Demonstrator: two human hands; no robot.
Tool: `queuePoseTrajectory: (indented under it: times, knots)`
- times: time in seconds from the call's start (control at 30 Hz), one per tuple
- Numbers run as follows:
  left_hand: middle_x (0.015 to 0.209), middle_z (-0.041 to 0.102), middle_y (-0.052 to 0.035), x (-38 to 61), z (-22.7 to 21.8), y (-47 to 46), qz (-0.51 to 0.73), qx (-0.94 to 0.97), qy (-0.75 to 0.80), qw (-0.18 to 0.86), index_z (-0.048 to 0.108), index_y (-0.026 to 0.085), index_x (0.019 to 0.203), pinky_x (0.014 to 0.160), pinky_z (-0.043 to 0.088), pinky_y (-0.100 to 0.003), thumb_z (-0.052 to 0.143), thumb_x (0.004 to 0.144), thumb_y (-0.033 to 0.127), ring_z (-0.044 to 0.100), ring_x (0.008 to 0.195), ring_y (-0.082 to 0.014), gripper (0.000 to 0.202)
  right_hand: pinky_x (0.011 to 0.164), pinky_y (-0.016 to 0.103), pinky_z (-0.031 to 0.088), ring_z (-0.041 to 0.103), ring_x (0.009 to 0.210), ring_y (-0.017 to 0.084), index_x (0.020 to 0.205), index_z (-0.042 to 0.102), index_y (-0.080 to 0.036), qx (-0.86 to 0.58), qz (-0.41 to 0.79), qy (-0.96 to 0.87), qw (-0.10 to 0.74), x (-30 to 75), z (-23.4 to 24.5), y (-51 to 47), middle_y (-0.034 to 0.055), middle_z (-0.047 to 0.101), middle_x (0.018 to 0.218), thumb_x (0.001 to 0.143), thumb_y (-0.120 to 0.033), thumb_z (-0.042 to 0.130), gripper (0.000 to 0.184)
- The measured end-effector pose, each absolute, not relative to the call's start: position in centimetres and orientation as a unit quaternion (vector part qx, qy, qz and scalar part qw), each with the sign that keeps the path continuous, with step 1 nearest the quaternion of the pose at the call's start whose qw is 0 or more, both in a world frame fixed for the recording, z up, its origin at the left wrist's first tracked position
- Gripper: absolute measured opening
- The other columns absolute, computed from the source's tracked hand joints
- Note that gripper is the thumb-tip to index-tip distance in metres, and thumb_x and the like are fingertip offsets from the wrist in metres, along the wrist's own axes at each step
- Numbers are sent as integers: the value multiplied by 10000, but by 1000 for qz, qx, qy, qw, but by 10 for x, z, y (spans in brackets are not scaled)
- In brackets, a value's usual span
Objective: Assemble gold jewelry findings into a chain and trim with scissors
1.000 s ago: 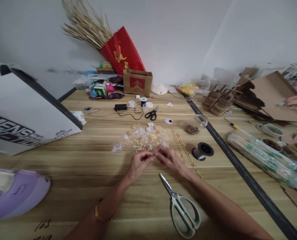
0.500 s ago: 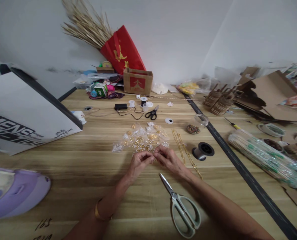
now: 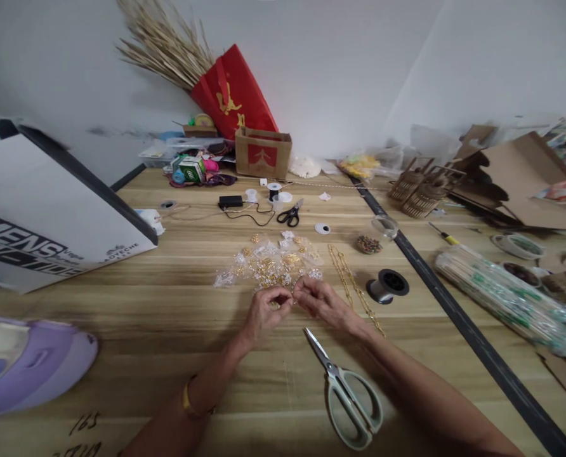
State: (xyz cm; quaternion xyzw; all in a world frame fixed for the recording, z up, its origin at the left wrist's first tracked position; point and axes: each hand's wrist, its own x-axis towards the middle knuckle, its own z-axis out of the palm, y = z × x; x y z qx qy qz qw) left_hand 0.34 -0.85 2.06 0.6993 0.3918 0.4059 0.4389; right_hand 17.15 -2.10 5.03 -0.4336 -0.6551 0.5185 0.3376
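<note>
My left hand (image 3: 268,311) and my right hand (image 3: 322,301) meet fingertip to fingertip at the near edge of a pile of small gold and silver beads (image 3: 276,266), some in clear plastic bags. Both hands are closed in a pinch. Whatever lies between the fingertips is too small to make out. A gold chain (image 3: 347,276) stretches over the table just beyond my right hand and wrist. Below the hands lies a pair of scissors (image 3: 344,387) with pale green handles, its blades pointing up toward my fingers.
Right of the chain stands a spool of fine wire (image 3: 386,287), with a dish of mixed beads (image 3: 368,244) behind it. Black-handled scissors (image 3: 289,217) lie farther back. A purple appliance (image 3: 38,368) and a white box (image 3: 64,216) stand left; bundled sticks (image 3: 502,298) lie right.
The left thumb and forefinger have bowed apart a little, leaving a wider gap behind their tips. My right hand has hardly moved, and the things on the table lie as before.
</note>
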Motion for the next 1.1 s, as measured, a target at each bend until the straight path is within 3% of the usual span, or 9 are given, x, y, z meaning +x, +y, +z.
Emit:
queuePoseTrajectory:
  times: [0.37,0.6,0.9,1.1]
  knots:
    - [614,546,0,3,27,-9,395,642,390,529,591,136,642,593,383,-214,574,738,236,489,607,-110,140,407,191,276,327,422,62,786,476,-177,-408,600,-594,348,171,50,-18,-79,388,521,820,-490,553,324]
    - [598,568,4,2,21,-5,377,572,382,620,620,135,666,608,383,-228,618,713,315,498,599,-116,187,429,202,280,355,451,72,782,497,-168,-432,548,-627,347,170,51,-21,-61,408,548,838,-492,523,329]
    - [618,557,4,2,23,-6,374,572,369,629,612,133,659,623,385,-225,619,707,268,499,627,-116,143,446,207,249,320,478,73,771,487,-167,-444,541,-627,343,168,54,-25,-61,387,563,850,-483,508,327]
    - [593,520,12,3,22,-6,384,617,389,567,593,132,661,567,364,-217,599,688,252,467,579,-105,123,449,204,258,327,475,70,768,485,-166,-448,536,-632,337,168,55,-25,-65,377,560,850,-485,504,330]
